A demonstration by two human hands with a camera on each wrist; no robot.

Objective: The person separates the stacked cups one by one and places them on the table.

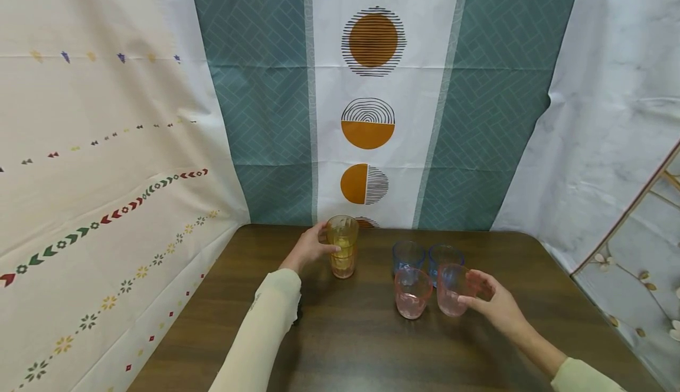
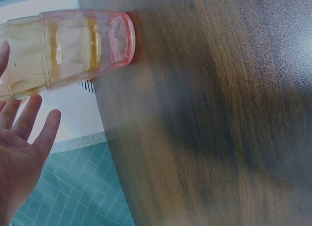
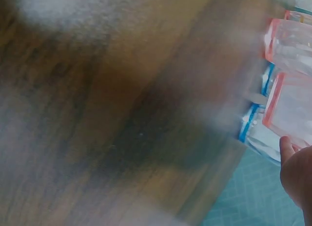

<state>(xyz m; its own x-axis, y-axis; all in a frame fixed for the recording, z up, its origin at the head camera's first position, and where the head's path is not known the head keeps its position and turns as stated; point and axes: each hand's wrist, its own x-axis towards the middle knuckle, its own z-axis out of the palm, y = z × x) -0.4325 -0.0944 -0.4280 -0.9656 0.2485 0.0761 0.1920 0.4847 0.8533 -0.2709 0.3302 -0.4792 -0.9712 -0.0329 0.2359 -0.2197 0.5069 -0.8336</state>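
Observation:
Yellow glasses [image 1: 342, 241] [image 2: 27, 55] stand nested in a pink glass [image 1: 342, 269] [image 2: 114, 38] at the table's back, left of centre. Around the upper, yellow part of this stack my left hand [image 1: 310, 247] [image 2: 22, 155] has its thumb and fingers, some fingers spread in the left wrist view. My right hand [image 1: 494, 303] [image 3: 297, 177] holds a pink glass [image 1: 451, 291] [image 3: 292, 109] by its right side, between thumb and fingers; whether its base touches the table I cannot tell. Left of it stands another pink glass [image 1: 411, 297] [image 3: 290, 46], upright.
Two blue glasses [image 1: 408, 256] [image 3: 251, 123] stand side by side just behind the pink ones. The brown wooden table [image 1: 345, 345] ends at a hanging teal and white cloth [image 1: 265, 114]. Pale patterned cloths hang at left and right. A small dark object lies partly behind the left sleeve.

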